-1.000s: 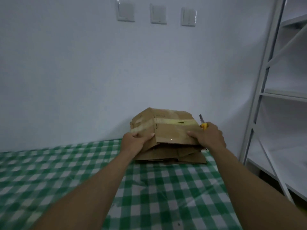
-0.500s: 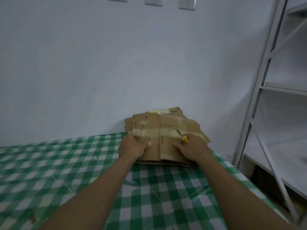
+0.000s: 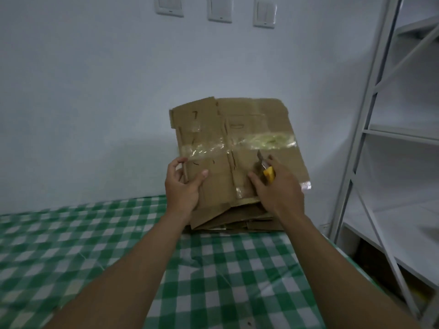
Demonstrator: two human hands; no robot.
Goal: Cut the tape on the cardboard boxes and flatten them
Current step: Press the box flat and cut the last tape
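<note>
Box (image 3: 249, 124) now raised; right hand (image 3: 279, 192) seemingly grips cutter (image 3: 269, 175).

The 3 wall switches (image 3: 219, 8) at top centre are cut by the upper edge. The shelf rack (image 3: 361, 129) runs off the right edge, and the dark things (image 3: 370, 252) under it at lower right are too dim to tell. The right hand (image 3: 280, 188) hides most of the knife (image 3: 268, 173). The left hand (image 3: 181, 186) covers the lower left edge of the flattened box (image 3: 256, 129). The box's printing is blurred, and the cardboard stack (image 3: 251, 222) beneath it is mostly hidden.
</note>
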